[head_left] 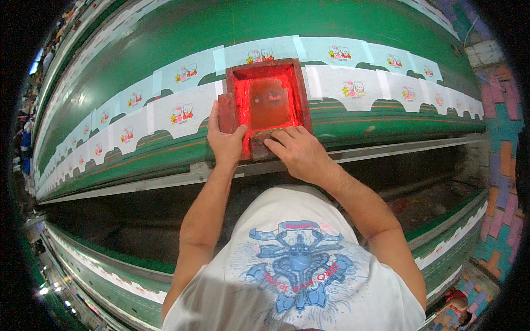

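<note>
A wooden screen-printing frame point(303, 99) lies on the near row of white fabric pieces point(196, 102), its inside walls smeared with red ink. The mesh point(270, 102) in its middle shows dark red. My left hand point(227, 138) is closed around a wooden block point(227, 110) on the frame's left side, thumb toward the near corner. At the near end of the frame, the bent fingers of my right hand point(302, 151) grip a narrow squeegee point(261, 134) lying crosswise. The squeegee's lower edge and the fabric beneath the frame are hidden.
A long green printing table point(226, 25) carries two rows of white pieces with small cartoon prints. Its near edge has a pale metal rail point(353, 154). Behind me runs another green table point(105, 256) with white pieces. Coloured paving point(505, 143) lies at the right.
</note>
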Demonstrator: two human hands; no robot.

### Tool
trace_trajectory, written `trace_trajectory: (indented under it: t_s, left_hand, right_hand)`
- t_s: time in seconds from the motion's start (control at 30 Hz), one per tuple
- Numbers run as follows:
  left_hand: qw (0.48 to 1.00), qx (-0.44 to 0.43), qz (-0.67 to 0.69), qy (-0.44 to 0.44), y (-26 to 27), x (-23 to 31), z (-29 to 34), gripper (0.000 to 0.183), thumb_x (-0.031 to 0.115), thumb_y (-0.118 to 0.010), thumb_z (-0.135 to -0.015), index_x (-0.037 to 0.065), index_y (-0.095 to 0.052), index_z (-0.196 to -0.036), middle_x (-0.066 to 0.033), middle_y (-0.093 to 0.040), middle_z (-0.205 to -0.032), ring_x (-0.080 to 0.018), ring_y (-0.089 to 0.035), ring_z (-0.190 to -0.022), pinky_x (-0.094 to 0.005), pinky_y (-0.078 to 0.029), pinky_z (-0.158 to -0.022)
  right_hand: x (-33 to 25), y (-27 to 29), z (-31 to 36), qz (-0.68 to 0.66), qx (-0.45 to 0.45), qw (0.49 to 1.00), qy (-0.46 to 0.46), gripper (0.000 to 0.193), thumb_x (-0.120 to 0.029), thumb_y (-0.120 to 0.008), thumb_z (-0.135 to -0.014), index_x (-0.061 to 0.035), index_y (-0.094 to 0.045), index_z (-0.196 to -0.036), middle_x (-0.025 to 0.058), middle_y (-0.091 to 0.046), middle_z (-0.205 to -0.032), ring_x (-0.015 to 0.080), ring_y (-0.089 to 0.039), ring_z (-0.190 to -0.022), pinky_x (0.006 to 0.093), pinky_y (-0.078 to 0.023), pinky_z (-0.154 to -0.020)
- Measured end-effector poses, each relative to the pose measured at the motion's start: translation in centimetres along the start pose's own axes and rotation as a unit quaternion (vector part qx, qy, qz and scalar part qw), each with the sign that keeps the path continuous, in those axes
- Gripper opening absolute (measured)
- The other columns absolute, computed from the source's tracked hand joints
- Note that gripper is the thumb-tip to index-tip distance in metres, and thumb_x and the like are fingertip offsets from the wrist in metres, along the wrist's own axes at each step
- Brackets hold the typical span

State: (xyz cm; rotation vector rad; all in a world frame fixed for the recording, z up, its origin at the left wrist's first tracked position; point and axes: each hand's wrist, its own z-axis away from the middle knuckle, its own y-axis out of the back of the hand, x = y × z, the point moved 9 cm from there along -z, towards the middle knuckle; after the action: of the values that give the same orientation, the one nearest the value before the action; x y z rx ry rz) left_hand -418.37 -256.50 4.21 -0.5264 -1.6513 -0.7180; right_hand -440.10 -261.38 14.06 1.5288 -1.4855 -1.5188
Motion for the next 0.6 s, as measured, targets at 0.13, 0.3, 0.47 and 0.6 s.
trace_trajectory:
  t_s: [0.13, 0.3, 0.47, 0.6]
  left_hand:
    - [1.0, 0.01, -0.011, 0.004, 0.0, 0.5, 0.0, 0.104, -0.01, -0.087, -0.08, -0.003, -0.045, -0.174, -0.0204, -0.058, -0.17, -0.0301, -0.058, -0.156, -0.0429, -0.044, -0.134]
    - [1.0, 0.017, -0.014, -0.005, 0.0, 1.2, 0.2, 0.101, -0.005, -0.088, -0.08, -0.004, -0.049, -0.172, -0.0216, -0.058, -0.171, -0.0316, -0.055, -0.16, -0.043, -0.04, -0.136]
    - [0.999, 0.012, -0.049, -0.009, 0.0, 1.1, 0.2, 0.103, -0.004, -0.09, -0.079, -0.002, -0.048, -0.173, -0.0212, -0.059, -0.171, -0.0323, -0.056, -0.159, -0.0435, -0.041, -0.136]
    - [0.999, 0.008, -0.031, -0.005, -0.1, 0.8, 0.2, 0.105, -0.003, -0.091, -0.078, 0.0, -0.048, -0.174, -0.0209, -0.059, -0.171, -0.0327, -0.058, -0.157, -0.0438, -0.043, -0.135]
  right_hand:
    - [1.1, 1.0, -1.9, 0.002, -0.085, 0.996, 0.012, 0.04, -0.005, -0.077, -0.09, -0.003, -0.079, -0.13, 0.0168, -0.079, -0.128, 0.0366, -0.075, -0.12, 0.0492, -0.059, -0.106]
    - [5.3, 0.9, -6.0, -0.022, -0.171, 0.985, -0.019, 0.033, -0.004, -0.071, -0.093, -0.0023, -0.079, -0.125, 0.0241, -0.081, -0.115, 0.0439, -0.078, -0.114, 0.0562, -0.062, -0.101]
    - [9.0, 1.1, -10.4, 0.016, -0.119, 0.991, -0.055, 0.035, -0.002, -0.07, -0.093, -0.0018, -0.078, -0.127, 0.0247, -0.082, -0.12, 0.045, -0.078, -0.117, 0.057, -0.062, -0.102]
    - [11.3, 1.3, -13.0, 0.05, -0.025, 0.996, -0.069, 0.042, -0.001, -0.071, -0.09, -0.0043, -0.079, -0.132, 0.0229, -0.082, -0.123, 0.0453, -0.078, -0.117, 0.0565, -0.063, -0.105]
